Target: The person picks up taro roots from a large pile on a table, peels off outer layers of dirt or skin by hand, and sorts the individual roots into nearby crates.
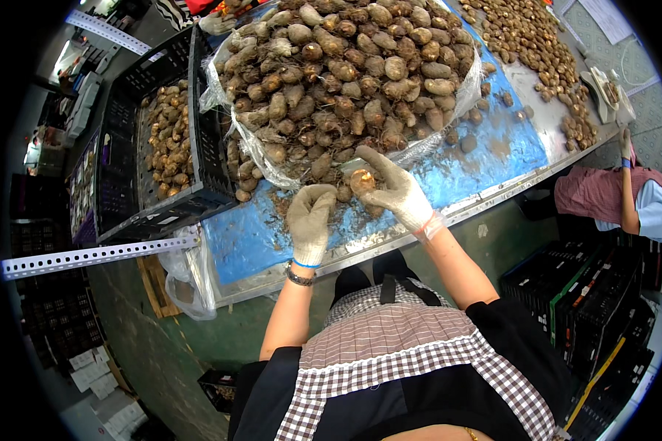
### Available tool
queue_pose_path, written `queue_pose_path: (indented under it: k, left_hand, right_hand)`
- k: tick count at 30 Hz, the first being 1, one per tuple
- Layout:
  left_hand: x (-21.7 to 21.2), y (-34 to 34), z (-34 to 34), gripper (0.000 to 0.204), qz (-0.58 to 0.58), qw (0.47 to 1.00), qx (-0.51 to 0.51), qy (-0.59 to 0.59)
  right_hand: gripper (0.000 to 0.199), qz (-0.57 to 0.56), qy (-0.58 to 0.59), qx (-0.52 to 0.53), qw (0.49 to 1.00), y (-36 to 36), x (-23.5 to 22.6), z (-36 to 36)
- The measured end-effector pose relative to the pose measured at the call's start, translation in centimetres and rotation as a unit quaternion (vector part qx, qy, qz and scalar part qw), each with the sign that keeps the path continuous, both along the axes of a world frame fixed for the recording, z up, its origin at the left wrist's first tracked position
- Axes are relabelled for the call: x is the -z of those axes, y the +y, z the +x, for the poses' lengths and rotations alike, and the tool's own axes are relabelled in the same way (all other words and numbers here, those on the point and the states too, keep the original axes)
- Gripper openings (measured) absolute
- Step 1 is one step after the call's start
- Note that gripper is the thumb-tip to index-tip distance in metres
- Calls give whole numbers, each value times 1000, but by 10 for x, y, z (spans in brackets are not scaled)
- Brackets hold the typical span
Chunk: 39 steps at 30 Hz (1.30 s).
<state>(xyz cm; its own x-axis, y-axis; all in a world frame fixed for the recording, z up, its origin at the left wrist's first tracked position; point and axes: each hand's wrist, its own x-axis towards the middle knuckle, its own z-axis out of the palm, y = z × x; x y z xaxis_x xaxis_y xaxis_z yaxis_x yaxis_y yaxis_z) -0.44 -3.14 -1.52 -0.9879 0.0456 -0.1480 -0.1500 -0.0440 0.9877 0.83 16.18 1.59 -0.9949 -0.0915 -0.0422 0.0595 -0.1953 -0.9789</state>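
Observation:
Both my hands wear dirty off-white work gloves. My right hand (403, 192) grips a small brown taro (361, 181) between thumb and fingers; a pale orange face shows on it. To the left, my left hand (310, 220) is closed with its fingers curled inward. Whatever it may hold is hidden from view. Just beyond both hands rises a large heap of hairy brown taros (346, 88), bordered by clear plastic sheeting (268, 170). Under the hands, crumbs of soil and root hairs lie on the blue table cover (235, 246).
A black plastic crate (195, 121) with taros in it stands left of the heap. More taros (522, 44) are spread at the far right. Another person (610, 192) is at the right edge. Black crates (574, 294) are stacked below. A perforated metal bar (99, 256) juts out left.

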Motion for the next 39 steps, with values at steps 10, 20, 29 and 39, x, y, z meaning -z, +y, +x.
queue_pose_path:
  k: [10,20,29,39]
  left_hand:
    - [-11,42,1,34,-169,958,-27,230]
    - [1,45,0,17,-196,951,-90,221]
    - [8,15,-7,21,-167,978,-49,118]
    - [28,-31,-16,30,-153,985,-60,46]
  right_hand:
    - [70,204,77,41,975,-11,1,4]
    - [68,246,76,125,958,-26,14,8]
    - [71,159,47,99,981,-20,10,8]
    - [68,108,-190,108,970,91,50,27]
